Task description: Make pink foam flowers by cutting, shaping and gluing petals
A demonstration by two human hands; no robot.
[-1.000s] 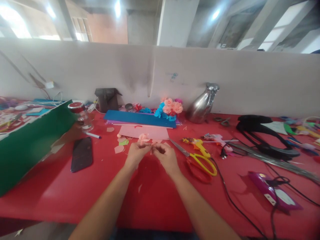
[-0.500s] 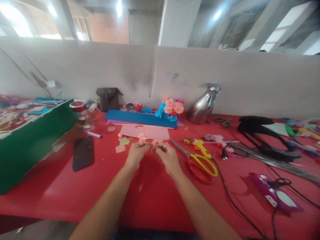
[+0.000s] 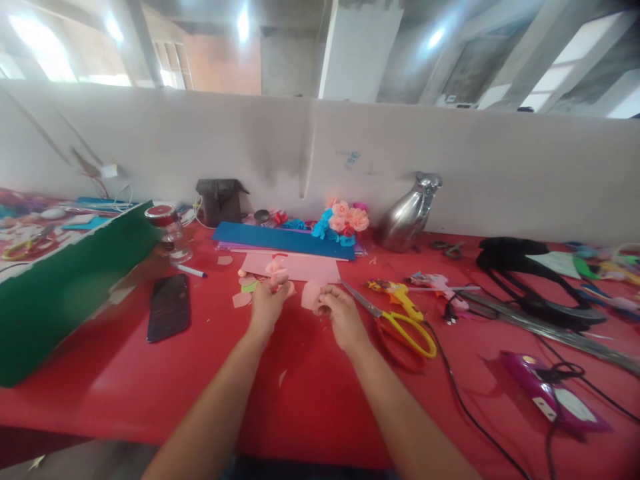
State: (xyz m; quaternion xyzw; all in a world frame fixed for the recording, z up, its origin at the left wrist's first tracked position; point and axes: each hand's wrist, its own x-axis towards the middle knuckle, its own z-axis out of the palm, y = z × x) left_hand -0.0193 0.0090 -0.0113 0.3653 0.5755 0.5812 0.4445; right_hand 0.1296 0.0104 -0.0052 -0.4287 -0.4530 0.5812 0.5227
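Note:
My left hand is closed on a pink paper flower, its petals standing above the fingers. Between the fingertips of my right hand is a pink paper petal, held a short way right of the flower. Both hands are over the red table. Behind them lies a pink paper sheet. Loose pink petal pieces and a green scrap lie left of my left hand. Scissors with yellow and red handles rest right of my right hand.
A yellow glue gun, a black cord and a purple power strip lie on the right. Finished flowers and a steel jug stand at the back. Leftward are a phone, a jar and a green box.
My hands were together at the fingertips and have moved apart. The left rises slightly with the flower; the right draws away with the petal, which now shows more fully.

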